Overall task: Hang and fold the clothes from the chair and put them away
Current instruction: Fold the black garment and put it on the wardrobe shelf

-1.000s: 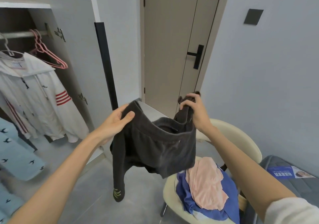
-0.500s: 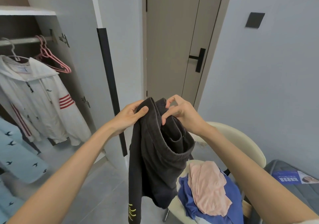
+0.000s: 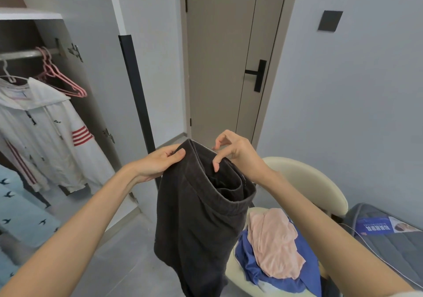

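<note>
Trousers (image 3: pixel 196 216), dark, are hanging waistband-up btwn both hands, long axis running straight down, legs dropping out of frame just left of the chair (image 3: pixel 304 177). Left hand (image 3: pixel 158 164) is gripping the waistband's left fold, thumb on top. Right hand (image 3: pixel 238 155) is sitting at the right edge, thumb touching the band, index lifted; can't tell if it's pinching cloth. Pink hangers (image 3: pixel 61 79) are hanging up-left in the wardrobe, so left hand is nearer, prob. the one reaching next.
</note>
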{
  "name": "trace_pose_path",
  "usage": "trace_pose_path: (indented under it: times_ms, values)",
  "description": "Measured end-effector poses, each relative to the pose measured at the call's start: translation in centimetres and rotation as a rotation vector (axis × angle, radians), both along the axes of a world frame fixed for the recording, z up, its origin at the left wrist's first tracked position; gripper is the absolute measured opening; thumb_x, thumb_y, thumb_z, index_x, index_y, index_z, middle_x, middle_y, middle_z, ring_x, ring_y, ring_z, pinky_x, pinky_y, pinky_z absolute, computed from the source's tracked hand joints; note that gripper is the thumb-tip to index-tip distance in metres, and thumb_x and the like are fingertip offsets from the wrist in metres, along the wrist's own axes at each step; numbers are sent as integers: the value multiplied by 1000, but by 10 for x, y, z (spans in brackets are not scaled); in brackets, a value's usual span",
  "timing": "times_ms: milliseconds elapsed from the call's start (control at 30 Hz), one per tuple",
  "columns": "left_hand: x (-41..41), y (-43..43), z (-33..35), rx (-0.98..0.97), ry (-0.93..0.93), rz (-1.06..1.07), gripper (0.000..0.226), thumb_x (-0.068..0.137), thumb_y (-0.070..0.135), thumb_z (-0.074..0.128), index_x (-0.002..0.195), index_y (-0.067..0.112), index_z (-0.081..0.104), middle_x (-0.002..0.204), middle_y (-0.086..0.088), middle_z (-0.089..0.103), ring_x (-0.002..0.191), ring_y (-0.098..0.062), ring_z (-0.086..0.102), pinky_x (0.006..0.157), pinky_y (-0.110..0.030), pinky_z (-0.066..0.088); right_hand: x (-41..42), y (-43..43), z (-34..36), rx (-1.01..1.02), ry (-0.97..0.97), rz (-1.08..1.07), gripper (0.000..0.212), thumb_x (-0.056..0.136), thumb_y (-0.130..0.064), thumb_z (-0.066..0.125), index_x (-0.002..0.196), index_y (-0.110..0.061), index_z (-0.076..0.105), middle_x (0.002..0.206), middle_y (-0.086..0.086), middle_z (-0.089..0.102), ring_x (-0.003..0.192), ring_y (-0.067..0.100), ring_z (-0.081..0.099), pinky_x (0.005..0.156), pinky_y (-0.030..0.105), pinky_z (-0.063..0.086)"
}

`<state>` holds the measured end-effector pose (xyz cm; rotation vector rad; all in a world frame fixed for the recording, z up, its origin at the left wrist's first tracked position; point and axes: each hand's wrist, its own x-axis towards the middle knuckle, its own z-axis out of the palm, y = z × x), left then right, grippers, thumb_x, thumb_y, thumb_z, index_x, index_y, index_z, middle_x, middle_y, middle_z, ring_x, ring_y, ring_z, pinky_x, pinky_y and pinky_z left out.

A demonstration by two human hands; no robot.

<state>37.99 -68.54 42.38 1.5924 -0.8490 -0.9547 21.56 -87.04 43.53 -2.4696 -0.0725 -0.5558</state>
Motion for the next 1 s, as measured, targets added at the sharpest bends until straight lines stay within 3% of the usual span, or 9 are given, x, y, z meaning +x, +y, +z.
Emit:
trace_pose_path:
  times_ms: [100, 200, 300, 433, 567, 667, 733, 867, 1000]
  values:
    - [-7, 0, -8, -78, -29, 70, 37, 80, 44, 58, 112, 26, 61, 106, 7, 69, 100, -8, 65, 78, -15, 52, -6, 2, 5, -263, 64, -85, 54, 74, 21, 54, 74, -30, 72, 98, -6, 47, 84, 10, 50, 66, 39, 49]
    - [-16, 0, -16, -139, -18, 183, 33, 79, 39, 55, 110, 26, 59, 111, 3, 64, 101, -9, 62, 84, -20, 52, -13, 10, 13, -522, 76, -161, 53, 64, 20, 59, 78, -29, 70, 93, -5, 39, 82, 13, 42, 52, 34, 36]
    - [-17, 5, -18, -163, -13, 254, 34, 82, 36, 54, 114, 23, 57, 117, 1, 60, 109, -14, 58, 92, -24, 48, -20, 19, 13, -648, -37, -192, 52, 61, 19, 65, 81, -28, 74, 85, -5, 36, 83, 18, 40, 66, 28, 22]
    - [-10, 14, -20, -178, 5, 290, 29, 86, 30, 53, 113, 22, 57, 115, 1, 61, 106, -13, 58, 95, -27, 46, -30, 29, -8, -667, -27, -186, 34, 78, 1, 63, 96, -26, 74, 95, -6, 59, 88, 19, 47, 76, 29, 25]
    - [-6, 19, -20, -162, 17, 271, 36, 75, 34, 56, 109, 21, 58, 112, 0, 62, 104, -16, 59, 97, -29, 45, -28, 32, -24, -437, 246, -229, 37, 97, -21, 33, 118, -28, 63, 117, -6, 67, 99, 16, 61, 88, 35, 41]
    - [-6, 22, -24, -167, 24, 234, 36, 75, 34, 56, 107, 18, 59, 108, -3, 63, 102, -17, 61, 92, -27, 47, -24, 35, -32, -288, 366, -302, 39, 99, -31, 27, 111, -27, 64, 102, 1, 70, 85, 18, 64, 75, 31, 49]
    - [-8, 25, -28, -185, 72, 234, 36, 75, 33, 55, 107, 17, 59, 107, -4, 64, 101, -17, 62, 89, -26, 48, -21, 37, -38, -340, 383, -322, 37, 99, -38, 29, 111, -26, 63, 98, 3, 70, 86, 22, 64, 73, 31, 47]
    - [-10, 30, -37, -206, 156, 237, 39, 74, 30, 54, 108, 12, 59, 107, -7, 65, 99, -18, 63, 81, -22, 52, -14, 42, -49, -508, 513, -327, 43, 94, -45, 48, 136, -34, 45, 115, 4, 64, 107, 26, 49, 86, 38, 33]
    - [-10, 33, -41, -203, 165, 253, 44, 71, 35, 55, 109, 14, 60, 105, -3, 68, 98, -15, 66, 79, -19, 55, -10, 48, -56, -538, 400, -329, 31, 98, -34, 49, 127, -38, 58, 111, -3, 66, 101, 20, 42, 80, 36, 26]
